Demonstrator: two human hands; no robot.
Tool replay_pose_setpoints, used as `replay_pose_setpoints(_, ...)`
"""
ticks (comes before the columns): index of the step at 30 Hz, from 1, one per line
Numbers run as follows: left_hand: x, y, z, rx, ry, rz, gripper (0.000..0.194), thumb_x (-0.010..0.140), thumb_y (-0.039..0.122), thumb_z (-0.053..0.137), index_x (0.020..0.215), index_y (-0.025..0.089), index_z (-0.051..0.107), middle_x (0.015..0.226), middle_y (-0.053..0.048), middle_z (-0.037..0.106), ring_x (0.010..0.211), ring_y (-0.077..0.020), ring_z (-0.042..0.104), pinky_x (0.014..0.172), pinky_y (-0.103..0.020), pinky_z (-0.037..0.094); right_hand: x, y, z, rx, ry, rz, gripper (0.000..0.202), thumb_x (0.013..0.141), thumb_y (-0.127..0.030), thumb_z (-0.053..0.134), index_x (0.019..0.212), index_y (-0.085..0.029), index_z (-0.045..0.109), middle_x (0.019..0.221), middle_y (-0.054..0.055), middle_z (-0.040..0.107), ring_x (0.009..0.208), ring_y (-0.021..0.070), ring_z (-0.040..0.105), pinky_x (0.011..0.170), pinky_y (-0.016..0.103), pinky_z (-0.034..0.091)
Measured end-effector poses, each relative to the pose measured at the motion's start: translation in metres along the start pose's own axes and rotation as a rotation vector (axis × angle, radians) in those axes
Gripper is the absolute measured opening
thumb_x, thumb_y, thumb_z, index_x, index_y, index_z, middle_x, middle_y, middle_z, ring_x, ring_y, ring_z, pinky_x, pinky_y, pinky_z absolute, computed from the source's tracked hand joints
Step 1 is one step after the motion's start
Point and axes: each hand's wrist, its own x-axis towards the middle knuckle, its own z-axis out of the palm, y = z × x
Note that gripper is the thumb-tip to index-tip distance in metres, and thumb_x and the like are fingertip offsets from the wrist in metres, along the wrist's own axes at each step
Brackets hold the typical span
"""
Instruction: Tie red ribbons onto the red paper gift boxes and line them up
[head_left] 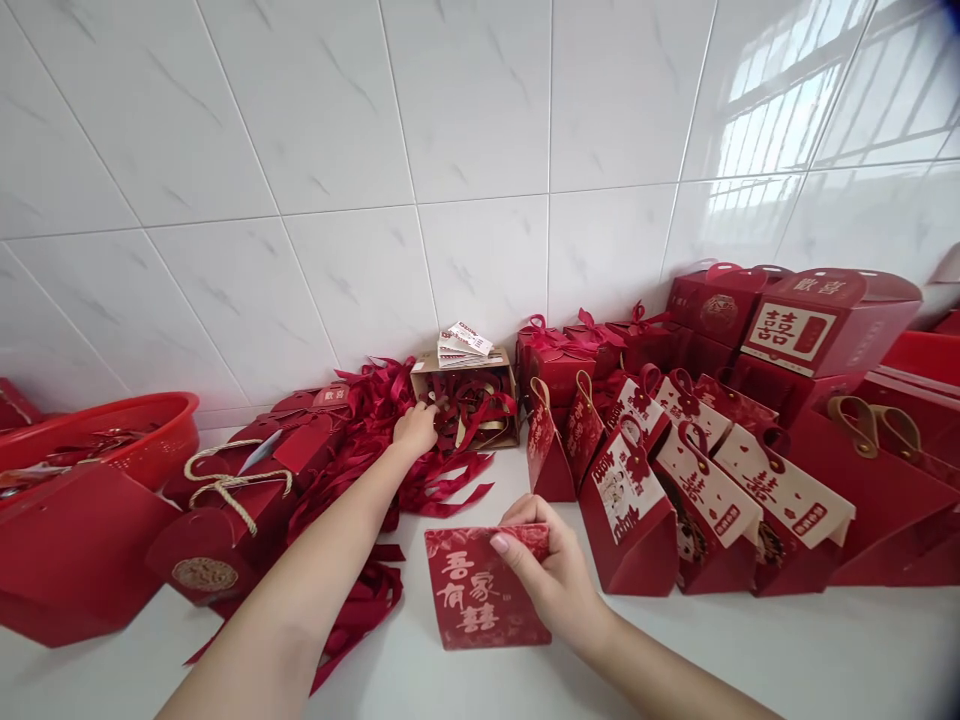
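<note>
A white tiled wall (480, 110) with grey veining stood behind the worktop (442, 695), carrying a barred reflection (780, 100) at upper right. A red plastic basket (174, 440) sat far left; on the right, a large red box (862, 315) topped another.

I faced a glossy white ceramic-tiled wall (480, 120), its large tiles streaked with short, slanting grey marble-like veins (345, 75) and divided by thin, pale joint lines (551, 100). To my upper right, the shine caught a bright window-shaped reflection (772, 110) crossed by close-set bars, and a fainter patch of the same brightness showed in the tile row below. Under the wall spread a smooth, plain white bench (427, 690), marked by soft shadows. The light was pale, brightest on the right-hand tiles.
</note>
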Motion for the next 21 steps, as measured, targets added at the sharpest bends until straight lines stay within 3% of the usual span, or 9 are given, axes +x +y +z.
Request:
replay_pose_setpoints(6, -0.001, -0.007, -0.003, 0.152, -0.057, 0.023, 0.033, 0.093, 0.032, 0.059, 0.122, 0.017, 0.057, 0.124, -0.01, 0.06, 0.105, -0.0231, 0.062, 0.088, -0.044, 0.054, 0.001, 0.0, 0.0, -0.009, -0.001, -0.037, 0.022, 0.087, -0.037, 0.06, 0.078, -0.02, 0.051, 0.074, 0.001, 0.056, 0.069, 0.0149, 0.053, 0.066, 0.028, 0.044)
replay_pose_setpoints(13, -0.021, -0.003, -0.009, 0.156, 0.019, 0.076, 0.031, 0.094, 0.032, 0.058, 0.121, 0.017, 0.058, 0.123, -0.01, 0.06, 0.104, -0.0223, 0.062, 0.087, -0.043, 0.054, 0.002, 0.0, -0.004, -0.034, -0.02, -0.039, 0.024, 0.087, -0.041, 0.06, 0.079, -0.019, 0.052, 0.076, 0.001, 0.056, 0.07, 0.0149, 0.053, 0.066, 0.027, 0.045)
replay_pose_setpoints(21, -0.047, 0.016, -0.048, 0.036, 0.222, 0.124, 0.031, 0.093, 0.032, 0.058, 0.119, 0.016, 0.059, 0.121, -0.009, 0.061, 0.104, -0.0227, 0.062, 0.089, -0.045, 0.054, 0.009, -0.015, -0.018, -0.126, -0.132, -0.015, 0.026, 0.085, -0.041, 0.063, 0.077, -0.019, 0.053, 0.072, 0.0, 0.057, 0.065, 0.0138, 0.053, 0.061, 0.026, 0.043)
